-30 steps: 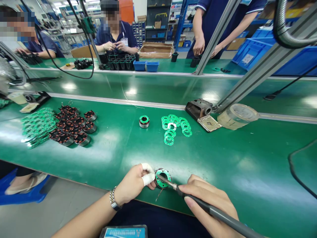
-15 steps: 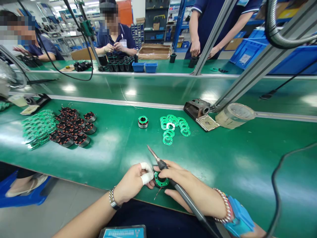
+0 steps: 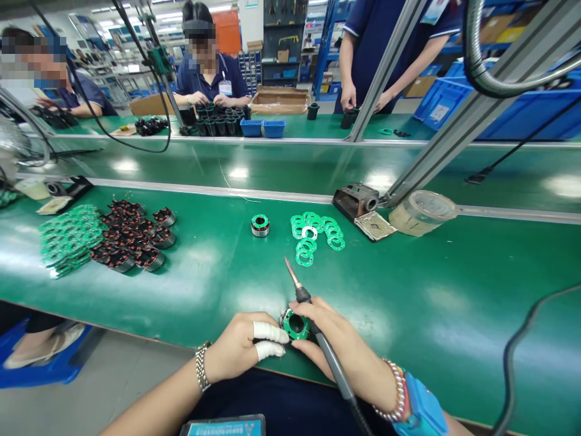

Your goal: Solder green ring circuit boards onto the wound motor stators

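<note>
My right hand (image 3: pixel 336 339) is closed round a soldering iron (image 3: pixel 333 360), its bare tip pointing up and away over the table. The thumb and fingertips of that hand also rest against a motor stator (image 3: pixel 296 326) topped by a green ring-shaped circuit board. At the stator's lower left edge is my left hand (image 3: pixel 240 345), thumb and forefinger wrapped in white tape and nearly pressed together. What lies between those fingertips is too small to make out. Farther off, another stator with a green ring board (image 3: pixel 260 225) stands upright on the green table.
Loose green ring boards (image 3: pixel 313 233) lie beyond my hands. Bare stators (image 3: pixel 136 236) and a pile of green boards (image 3: pixel 70 239) are at left. A soldering iron stand (image 3: pixel 358 203) and a round plastic tub (image 3: pixel 422 213) sit at right, near a hanging cable (image 3: pixel 511 357). Co-workers work opposite.
My left fingers have shifted to the stator's lower edge, where a thin wire stuck out before. The soldering iron has moved slightly right and stands steeper. My view has shifted slightly.
</note>
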Action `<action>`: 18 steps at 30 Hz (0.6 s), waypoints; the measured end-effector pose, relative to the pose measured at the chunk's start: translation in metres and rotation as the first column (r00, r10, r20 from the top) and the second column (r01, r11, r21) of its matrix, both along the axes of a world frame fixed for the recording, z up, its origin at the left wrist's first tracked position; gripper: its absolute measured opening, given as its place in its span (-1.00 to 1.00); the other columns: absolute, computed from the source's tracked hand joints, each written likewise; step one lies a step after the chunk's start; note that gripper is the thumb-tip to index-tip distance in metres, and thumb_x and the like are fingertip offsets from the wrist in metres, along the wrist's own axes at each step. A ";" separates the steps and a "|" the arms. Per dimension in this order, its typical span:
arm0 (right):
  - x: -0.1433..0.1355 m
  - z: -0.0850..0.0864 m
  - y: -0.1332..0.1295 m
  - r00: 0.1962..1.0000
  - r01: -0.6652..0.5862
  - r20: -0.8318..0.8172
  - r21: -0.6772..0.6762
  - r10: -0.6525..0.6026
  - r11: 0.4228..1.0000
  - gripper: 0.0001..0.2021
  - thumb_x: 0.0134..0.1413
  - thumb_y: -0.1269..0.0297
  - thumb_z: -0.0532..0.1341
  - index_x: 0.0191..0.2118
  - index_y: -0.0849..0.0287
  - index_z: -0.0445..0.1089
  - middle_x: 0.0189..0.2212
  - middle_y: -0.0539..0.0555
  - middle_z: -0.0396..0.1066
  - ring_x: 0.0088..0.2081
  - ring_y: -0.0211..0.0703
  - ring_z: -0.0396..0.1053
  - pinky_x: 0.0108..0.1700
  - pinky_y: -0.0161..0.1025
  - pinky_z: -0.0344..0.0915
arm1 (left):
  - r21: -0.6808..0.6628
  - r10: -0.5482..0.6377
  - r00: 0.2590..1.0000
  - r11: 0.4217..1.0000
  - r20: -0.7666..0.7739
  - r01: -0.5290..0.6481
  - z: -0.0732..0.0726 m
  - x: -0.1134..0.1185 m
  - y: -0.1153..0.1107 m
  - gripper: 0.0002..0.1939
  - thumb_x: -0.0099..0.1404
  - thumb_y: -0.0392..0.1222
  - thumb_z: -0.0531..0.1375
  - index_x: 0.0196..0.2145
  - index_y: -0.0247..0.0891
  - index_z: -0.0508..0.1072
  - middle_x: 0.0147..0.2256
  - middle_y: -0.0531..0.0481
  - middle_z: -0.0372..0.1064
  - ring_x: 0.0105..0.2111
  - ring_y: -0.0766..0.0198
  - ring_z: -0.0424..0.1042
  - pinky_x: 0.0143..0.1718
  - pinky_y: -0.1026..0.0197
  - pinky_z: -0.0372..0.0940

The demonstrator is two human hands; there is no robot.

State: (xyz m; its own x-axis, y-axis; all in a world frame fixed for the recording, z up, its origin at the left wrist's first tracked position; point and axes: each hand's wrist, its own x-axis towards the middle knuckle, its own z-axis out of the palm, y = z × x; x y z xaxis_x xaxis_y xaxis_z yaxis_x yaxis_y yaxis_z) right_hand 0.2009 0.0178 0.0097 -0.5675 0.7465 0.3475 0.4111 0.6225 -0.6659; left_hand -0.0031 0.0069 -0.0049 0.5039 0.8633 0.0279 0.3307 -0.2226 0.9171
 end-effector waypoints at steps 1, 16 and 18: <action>-0.001 -0.002 -0.003 0.999 0.035 -0.016 0.021 -0.035 0.999 -0.67 0.04 0.44 0.16 -0.04 0.16 0.15 -0.36 0.09 0.31 -0.34 -0.12 0.31 -0.33 -0.21 0.37 | -0.068 0.037 0.999 0.997 0.028 -0.035 0.001 0.003 0.001 -0.89 0.15 -0.22 0.22 -0.38 -0.22 0.54 -0.38 -0.08 0.48 -0.36 0.23 0.43 -0.27 0.26 0.28; -0.021 0.005 0.001 0.987 0.086 -0.143 0.121 -0.068 0.989 -0.83 0.08 0.52 0.05 -0.23 0.15 0.26 -0.44 0.07 0.33 -0.36 -0.15 0.28 -0.32 -0.22 0.33 | -0.635 0.309 0.932 0.762 0.190 -0.123 0.008 0.016 0.008 -0.84 -0.02 -0.21 0.24 -0.55 -0.32 0.32 -0.66 0.11 0.28 -0.65 0.42 0.27 -0.58 0.36 0.21; -0.022 0.005 0.001 0.988 0.091 -0.139 0.127 -0.073 0.988 -0.84 0.07 0.53 0.06 -0.26 0.16 0.26 -0.46 0.06 0.32 -0.38 -0.15 0.26 -0.33 -0.22 0.32 | -0.636 0.307 0.931 0.763 0.197 -0.117 0.007 0.015 0.008 -0.83 0.00 -0.19 0.25 -0.53 -0.32 0.33 -0.65 0.10 0.30 -0.63 0.40 0.29 -0.55 0.34 0.23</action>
